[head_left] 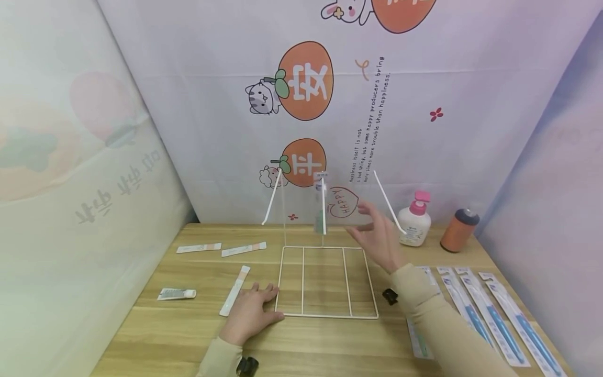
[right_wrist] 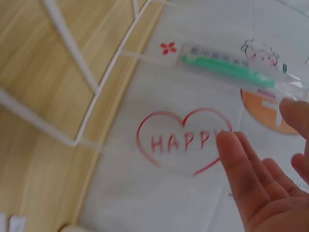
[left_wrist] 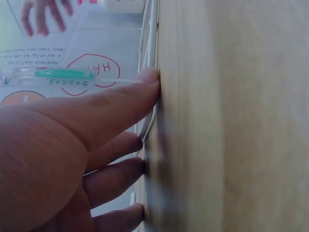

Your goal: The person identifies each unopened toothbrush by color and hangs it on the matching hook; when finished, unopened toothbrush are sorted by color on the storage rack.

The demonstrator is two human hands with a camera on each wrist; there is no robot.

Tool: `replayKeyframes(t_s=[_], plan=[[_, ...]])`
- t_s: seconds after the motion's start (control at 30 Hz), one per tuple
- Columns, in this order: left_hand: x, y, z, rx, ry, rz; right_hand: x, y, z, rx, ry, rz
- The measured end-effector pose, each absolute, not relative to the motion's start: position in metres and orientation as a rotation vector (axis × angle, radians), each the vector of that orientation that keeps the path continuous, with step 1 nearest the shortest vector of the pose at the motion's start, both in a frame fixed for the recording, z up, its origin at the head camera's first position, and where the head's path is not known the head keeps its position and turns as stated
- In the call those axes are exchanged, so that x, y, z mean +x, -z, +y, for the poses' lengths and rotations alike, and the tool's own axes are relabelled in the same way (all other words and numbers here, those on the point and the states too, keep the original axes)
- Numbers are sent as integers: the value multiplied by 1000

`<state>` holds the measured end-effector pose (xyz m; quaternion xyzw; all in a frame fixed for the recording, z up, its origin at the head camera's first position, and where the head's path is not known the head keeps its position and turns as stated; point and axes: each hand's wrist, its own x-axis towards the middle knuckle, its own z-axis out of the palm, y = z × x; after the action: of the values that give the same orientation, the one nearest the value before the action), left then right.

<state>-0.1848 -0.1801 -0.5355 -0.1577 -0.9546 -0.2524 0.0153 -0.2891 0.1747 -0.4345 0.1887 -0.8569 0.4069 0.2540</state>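
A white wire display rack (head_left: 330, 317) stands on the table, with three long hooks jutting from its upper part. From the middle hook hangs a packaged toothbrush (head_left: 320, 212) with a green handle, seen also in both wrist views. My left hand (head_left: 249, 312) rests at the rack's front left corner, its thumb (left_wrist: 113, 104) touching the base wire and its fingers spread on the wood. Raised between the middle and right hooks, my right hand (head_left: 379, 238) holds nothing. Its thumb and fingers are apart, off to the side of the hanging toothbrush.
Several packaged toothbrushes (head_left: 499, 317) lie at the right, partly under my right sleeve. Behind them stand a pump bottle (head_left: 414, 226) and an orange can (head_left: 459, 230). Slim white sachets (head_left: 235, 290) and a small tube (head_left: 176, 294) lie to the left.
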Motion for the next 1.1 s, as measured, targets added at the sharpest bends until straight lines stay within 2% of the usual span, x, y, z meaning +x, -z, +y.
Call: replayKeyframes(t_s=[0.33,0.53,0.87,1.1], plan=[[-184,531,-180,-464,788,-2982,-267,463,278,446,-1314,-2661],[-183,531,-179,-455,814,-2989,-254,484,318,411,-1218,-2853],[-184,533,-179,-468,844,-2993,-245,511,342,328,-1059,-3019],[-184,534,-180,-471,859,-2990,-248,520,337,115,-1149,-3067]])
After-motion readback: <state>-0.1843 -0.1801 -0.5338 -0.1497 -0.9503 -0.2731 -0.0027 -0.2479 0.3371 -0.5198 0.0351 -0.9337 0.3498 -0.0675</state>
